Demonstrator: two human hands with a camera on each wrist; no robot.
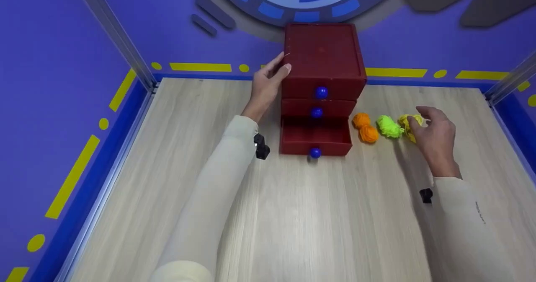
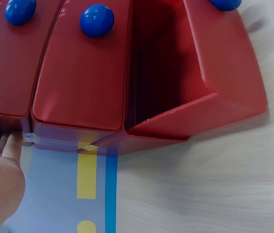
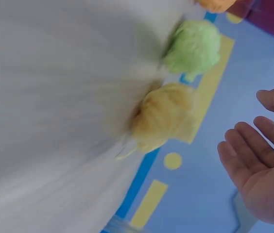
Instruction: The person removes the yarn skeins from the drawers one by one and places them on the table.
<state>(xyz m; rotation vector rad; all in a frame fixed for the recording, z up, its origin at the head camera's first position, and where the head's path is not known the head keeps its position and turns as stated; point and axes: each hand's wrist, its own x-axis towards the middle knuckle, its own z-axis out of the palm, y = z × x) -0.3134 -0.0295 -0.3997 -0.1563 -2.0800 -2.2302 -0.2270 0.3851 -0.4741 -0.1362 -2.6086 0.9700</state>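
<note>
A dark red drawer cabinet (image 1: 321, 51) with blue round knobs stands at the back of the table. Its bottom drawer (image 1: 315, 148) is pulled out and looks bare inside; the two above are closed. My left hand (image 1: 266, 85) rests against the cabinet's left side near the top, fingers on the side wall. Over at the right, my right hand (image 1: 437, 137) hovers at the yellow yarn ball (image 3: 162, 116), thumb and fingers apart with a gap to the ball in the right wrist view. Left of it lie a lime green yarn ball (image 1: 389, 126) and two orange yarn balls (image 1: 368, 134).
A light wood table (image 1: 293, 223) spreads in front of the cabinet. Blue walls with yellow markings (image 1: 200, 67) rise close behind it and at both sides, joined by metal corner posts (image 1: 121, 34).
</note>
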